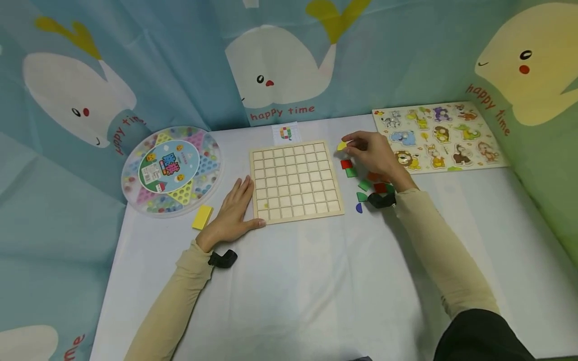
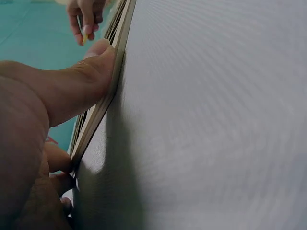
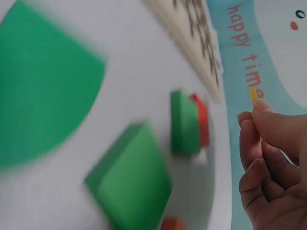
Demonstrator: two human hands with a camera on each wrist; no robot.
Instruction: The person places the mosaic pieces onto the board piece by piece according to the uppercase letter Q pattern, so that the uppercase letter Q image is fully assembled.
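Note:
My right hand (image 1: 372,153) pinches a small yellow piece (image 1: 341,146) between thumb and fingertips, raised beyond the right side of a wooden grid board (image 1: 295,183). In the right wrist view the yellow piece (image 3: 253,94) shows as a thin strip above the thumb. Flat along the board's left edge lies my left hand (image 1: 232,215), fingers straight and thumb at the near left corner. The left wrist view has that thumb (image 2: 86,81) against the board's rim. Below my right hand are a red square (image 1: 346,164), green pieces (image 1: 362,197) and a blue half-round piece (image 1: 358,208).
Behind the board lies a small card (image 1: 286,133) with a coloured pattern. A round Chinese checkers set (image 1: 208,185) and a yellow block (image 1: 202,217) are at the left. An animal puzzle board (image 1: 424,135) sits at the back right, against the printed curtain (image 1: 406,60).

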